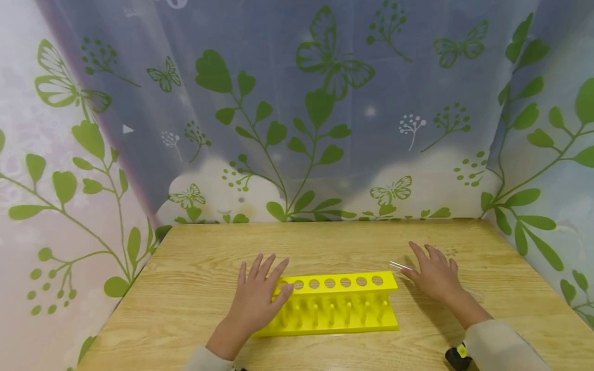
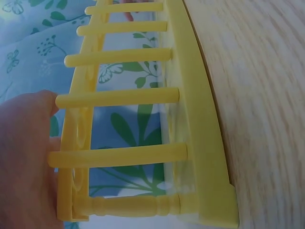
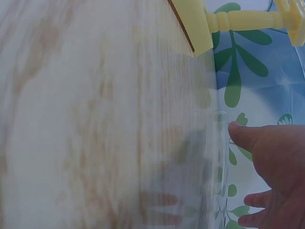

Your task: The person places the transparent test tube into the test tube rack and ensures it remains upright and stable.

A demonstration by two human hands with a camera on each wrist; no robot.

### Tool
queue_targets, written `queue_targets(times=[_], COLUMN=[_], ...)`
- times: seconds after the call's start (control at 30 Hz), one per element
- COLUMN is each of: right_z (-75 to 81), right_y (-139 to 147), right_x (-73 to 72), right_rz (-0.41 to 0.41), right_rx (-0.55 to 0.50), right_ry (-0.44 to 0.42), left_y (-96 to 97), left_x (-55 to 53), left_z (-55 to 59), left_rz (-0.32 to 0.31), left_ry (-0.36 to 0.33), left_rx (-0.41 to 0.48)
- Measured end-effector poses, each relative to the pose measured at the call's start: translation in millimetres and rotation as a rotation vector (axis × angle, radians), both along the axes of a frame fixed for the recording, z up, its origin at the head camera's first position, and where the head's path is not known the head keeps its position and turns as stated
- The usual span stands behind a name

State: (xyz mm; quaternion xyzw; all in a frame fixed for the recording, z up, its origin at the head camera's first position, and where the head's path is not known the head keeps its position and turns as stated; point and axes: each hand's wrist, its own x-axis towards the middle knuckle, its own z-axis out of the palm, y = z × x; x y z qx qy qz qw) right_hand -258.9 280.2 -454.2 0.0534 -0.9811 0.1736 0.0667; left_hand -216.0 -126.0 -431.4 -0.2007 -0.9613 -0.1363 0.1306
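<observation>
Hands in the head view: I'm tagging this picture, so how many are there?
2. The left hand is at the left end of the yellow rack; the right hand is right of the rack, beside a clear tube. Both show plainly.

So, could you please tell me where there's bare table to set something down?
The table is bare left of the left hand, and between the yellow rack and the patterned cloth. It is crowded at the rack's left end, where that hand lies, and beyond its right end, with the right hand close to a clear tube.
</observation>
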Motion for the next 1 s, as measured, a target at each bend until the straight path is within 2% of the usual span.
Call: queue_targets(times=[0.33, 0.73, 1.0], right_z=[-2.4, -6.1, -4.5], right_y=[4, 10, 12], right_x=[-0.3, 0.6, 1.0], right_rz=[-0.007, -0.01, 0.002], right_rx=[0.019, 0.093, 0.097], right_ry=[-0.053, -0.102, -0.079], left_y=[4.2, 4.0, 5.6], left_x=[5.2, 6.3, 6.0], left_z=[2.4, -0.7, -4.8], left_rz=[-0.011, -0.026, -0.022], left_ry=[-0.014, -0.041, 0.004], left_rx=[-0.034, -0.055, -0.047])
